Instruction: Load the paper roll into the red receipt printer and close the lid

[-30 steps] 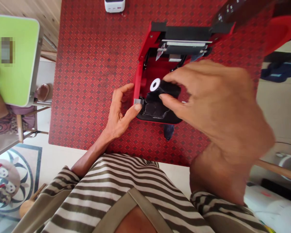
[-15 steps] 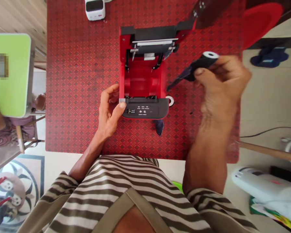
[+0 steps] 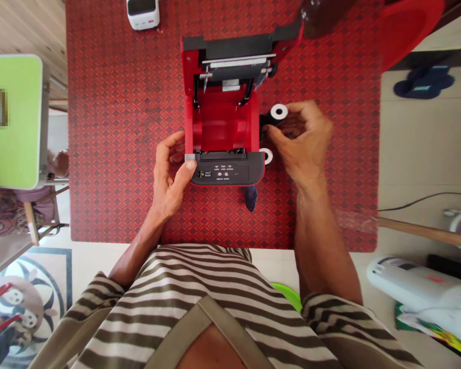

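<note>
A red and black label printer (image 3: 225,171) stands with its lid raised, its red inner bay (image 3: 218,134) showing no roll. My left hand (image 3: 169,177) grips its front left corner, thumb on top of the black front panel and fingers down the side. Just right of the printer, my right hand (image 3: 305,141) pinches a black ribbon roll (image 3: 269,120) with a white core. Below that, a second white-cored roll (image 3: 268,156) lies against the printer's right side, mostly hidden. A dark strip of ribbon (image 3: 250,198) pokes out under the printer's front edge.
The red patterned tabletop (image 3: 115,154) carries a small white device (image 3: 143,14) at the back left and a dark object (image 3: 325,18) at the back right. A red plastic seat (image 3: 411,31) adjoins the right edge. At left is a green-topped table (image 3: 19,148).
My right hand has moved left and slightly down with the ribbon roll, bringing it beside the printer. My left hand keeps its hold on the printer's corner. The view has shifted slightly.
</note>
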`<action>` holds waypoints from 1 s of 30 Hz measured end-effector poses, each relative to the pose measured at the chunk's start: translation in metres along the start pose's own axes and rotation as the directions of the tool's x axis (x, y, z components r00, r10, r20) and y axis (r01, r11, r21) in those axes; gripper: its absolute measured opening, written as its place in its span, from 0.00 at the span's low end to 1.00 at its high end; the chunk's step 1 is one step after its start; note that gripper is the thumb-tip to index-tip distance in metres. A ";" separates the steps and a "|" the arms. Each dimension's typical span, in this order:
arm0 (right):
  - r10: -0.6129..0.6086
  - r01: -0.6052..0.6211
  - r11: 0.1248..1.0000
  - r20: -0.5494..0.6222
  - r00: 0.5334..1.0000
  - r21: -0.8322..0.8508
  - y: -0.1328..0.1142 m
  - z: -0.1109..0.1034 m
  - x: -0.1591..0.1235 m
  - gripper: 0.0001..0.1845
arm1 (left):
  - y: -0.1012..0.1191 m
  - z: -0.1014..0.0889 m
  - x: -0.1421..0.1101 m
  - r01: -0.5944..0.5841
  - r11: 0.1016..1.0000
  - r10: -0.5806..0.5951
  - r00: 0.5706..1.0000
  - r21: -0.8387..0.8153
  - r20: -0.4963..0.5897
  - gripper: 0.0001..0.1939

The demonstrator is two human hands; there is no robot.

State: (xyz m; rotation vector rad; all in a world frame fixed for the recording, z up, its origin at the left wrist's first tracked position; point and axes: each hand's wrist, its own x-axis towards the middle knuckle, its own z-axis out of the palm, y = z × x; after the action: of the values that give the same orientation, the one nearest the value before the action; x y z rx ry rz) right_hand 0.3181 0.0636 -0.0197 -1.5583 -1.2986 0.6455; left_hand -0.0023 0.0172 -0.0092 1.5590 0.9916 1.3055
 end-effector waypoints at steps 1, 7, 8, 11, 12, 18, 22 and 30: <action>0.001 -0.001 1.000 0.013 1.000 -0.009 -0.001 -0.002 -0.001 0.17 | -0.001 0.000 0.000 0.003 1.000 -0.003 1.000 0.003 0.004 0.37; 0.016 -0.017 1.000 -0.038 0.999 -0.020 -0.010 -0.033 -0.029 0.32 | -0.001 -0.001 -0.001 0.017 1.000 -0.017 1.000 0.003 0.009 0.39; 0.017 -0.018 1.000 -0.051 0.999 -0.016 -0.012 -0.039 -0.038 0.29 | 0.000 -0.001 -0.001 0.024 1.000 -0.024 1.000 0.007 0.005 0.40; 0.056 -0.056 0.998 0.036 0.998 -0.015 -0.022 -0.049 -0.061 0.20 | 0.002 -0.001 -0.001 0.029 1.000 -0.029 1.000 0.003 0.002 0.38; 0.069 -0.068 0.998 0.088 0.994 -0.013 -0.024 -0.049 -0.067 0.22 | 0.002 0.000 0.000 0.026 1.000 -0.026 1.000 0.000 0.001 0.38; 0.014 -0.014 1.000 0.216 0.976 -0.002 -0.022 -0.025 -0.067 0.25 | -0.004 -0.001 0.002 -0.037 0.999 0.037 0.999 -0.021 -0.005 0.38; 0.040 -0.044 0.999 0.184 0.982 0.020 -0.032 -0.035 -0.064 0.18 | -0.011 0.000 -0.001 -0.014 1.000 0.014 1.000 -0.002 -0.006 0.43; -0.050 0.058 0.996 0.122 0.991 -0.066 -0.117 -0.082 -0.051 0.15 | -0.003 0.003 -0.005 -0.156 0.967 0.185 0.973 0.202 -0.135 0.49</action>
State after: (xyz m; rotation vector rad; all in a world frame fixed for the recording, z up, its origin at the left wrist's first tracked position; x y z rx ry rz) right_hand 0.3231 -0.0169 0.1091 -1.5544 -1.4621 0.6747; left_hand -0.0001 0.0137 -0.0141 1.7415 1.1246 1.5049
